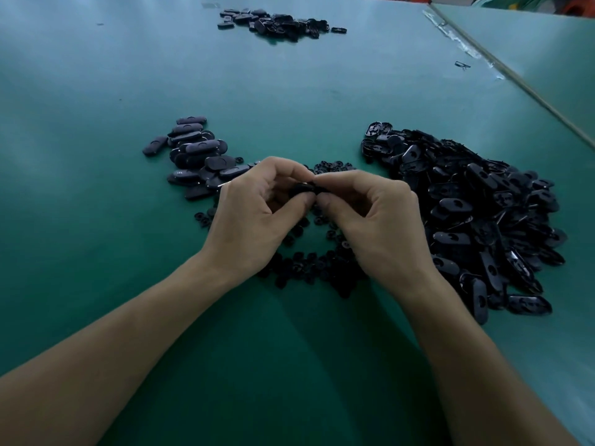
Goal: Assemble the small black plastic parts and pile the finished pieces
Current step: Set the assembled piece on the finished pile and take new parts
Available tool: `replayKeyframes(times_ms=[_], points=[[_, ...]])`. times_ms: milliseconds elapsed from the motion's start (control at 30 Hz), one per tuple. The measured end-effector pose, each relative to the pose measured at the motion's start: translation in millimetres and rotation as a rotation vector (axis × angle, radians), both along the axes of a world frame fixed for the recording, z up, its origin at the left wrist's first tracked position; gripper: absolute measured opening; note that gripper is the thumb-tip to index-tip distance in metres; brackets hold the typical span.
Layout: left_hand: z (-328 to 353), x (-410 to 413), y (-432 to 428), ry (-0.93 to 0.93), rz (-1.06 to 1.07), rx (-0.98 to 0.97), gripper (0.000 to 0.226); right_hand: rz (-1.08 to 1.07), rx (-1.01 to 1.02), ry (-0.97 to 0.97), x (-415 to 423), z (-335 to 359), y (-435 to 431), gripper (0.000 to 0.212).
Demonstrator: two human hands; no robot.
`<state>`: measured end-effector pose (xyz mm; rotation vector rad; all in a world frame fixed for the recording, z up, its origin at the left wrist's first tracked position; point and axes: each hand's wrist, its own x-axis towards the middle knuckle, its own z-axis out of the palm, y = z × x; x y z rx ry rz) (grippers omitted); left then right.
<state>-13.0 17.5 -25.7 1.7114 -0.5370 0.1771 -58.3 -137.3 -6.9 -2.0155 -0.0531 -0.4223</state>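
My left hand (254, 217) and my right hand (373, 220) meet at the table's middle, fingertips pinched together on one small black plastic piece (306, 189), mostly hidden by the fingers. A pile of smooth oval black pieces (196, 156) lies to the left of my left hand. To the right of my right hand spreads a large heap of open oval black shells (476, 214). Several tiny round black parts (309, 268) are scattered under and between my hands.
The work surface is a green table (96, 188). Another pile of black pieces (277, 24) sits far back. A seam with tape (463, 46) runs along the right, with one stray black part (462, 65) beside it.
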Motion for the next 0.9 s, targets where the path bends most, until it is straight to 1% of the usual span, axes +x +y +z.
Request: replayKeyframes(times_ms=[167,300,533,733,900], points=[[-0.4,0.9,1.7,0.042,-0.011,-0.049,0.021,0.004,0.026,0.013,1.4,-1.8,-2.5,0.018],[-0.5,1.3,2.1,0.064,-0.020,-0.073,0.021,0.018,0.009,0.025,1.4,-1.9,-5.6,0.015],[-1.3,2.1,2.3,0.078,-0.027,-0.066,0.022,0.012,0.026,0.035,1.1,0.3,-7.3,0.014],[-3.0,3.2,3.0,0.039,0.002,-0.002,0.025,0.007,-0.055,0.101,-0.4,2.3,-4.3,0.012],[-1.7,2.5,3.1,0.020,0.034,0.005,0.023,-0.008,-0.058,0.117,-1.6,5.8,-2.7,0.010]])
